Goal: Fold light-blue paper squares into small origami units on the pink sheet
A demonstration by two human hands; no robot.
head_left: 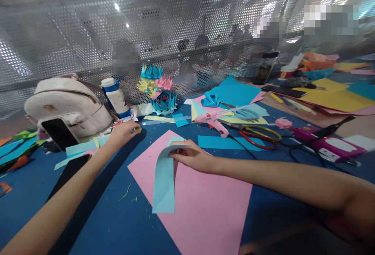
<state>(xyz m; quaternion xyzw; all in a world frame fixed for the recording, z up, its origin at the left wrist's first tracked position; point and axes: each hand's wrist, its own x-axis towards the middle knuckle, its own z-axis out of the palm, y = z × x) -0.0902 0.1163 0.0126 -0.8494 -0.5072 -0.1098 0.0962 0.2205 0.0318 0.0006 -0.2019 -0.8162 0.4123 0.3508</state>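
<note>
My right hand (193, 156) pinches the upper end of a light blue paper strip (164, 186), which curls up and hangs over a large pink sheet (211, 204). The strip's lower end rests on the pink sheet's left edge. Farther left, my left hand (124, 133) is closed on the blue table, with a small yellowish thing at its fingertips that is too small to name. Beyond the pink sheet lie a pink glue gun (212, 122), a darker blue strip (225, 142) and scissors with red and yellow handles (260, 135).
A white backpack (67, 102) with a phone (60, 133) against it stands at the left, beside a bottle (115, 97). Folded paper flowers (164, 100) stand at the back. At the right are a purple power strip (328, 143), cables and yellow sheets (336, 94).
</note>
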